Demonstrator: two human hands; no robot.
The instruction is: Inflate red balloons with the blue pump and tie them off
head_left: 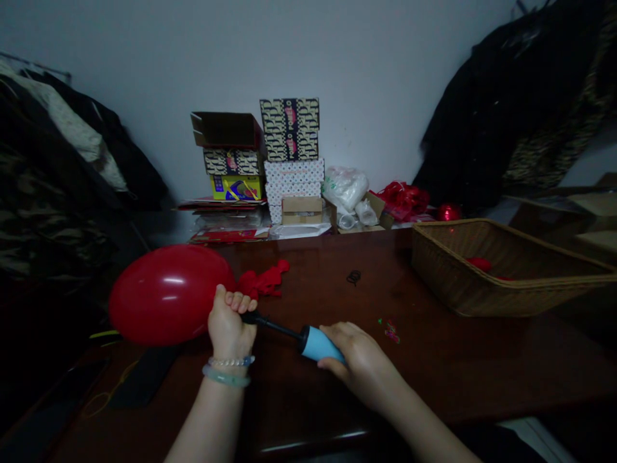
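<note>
A large inflated red balloon (166, 296) lies to the left, its neck inside my left hand (232, 321). That hand is closed around the neck and the black nozzle end of a hand balloon pump; the join itself is hidden by the fingers. My right hand (357, 357) is wrapped around the light blue barrel of the balloon pump (318, 344). A black rod shows between the two hands. Crumpled red pieces (263, 281), perhaps uninflated balloons, lie on the table just beyond my left hand.
A wicker basket (486, 292) with red items stands at the right on the dark wooden table (328, 270). Black bands (353, 277) and small coloured bands (391, 332) lie mid-table. Stacked boxes (292, 135) stand along the wall. A dark flat object (144, 376) lies at left.
</note>
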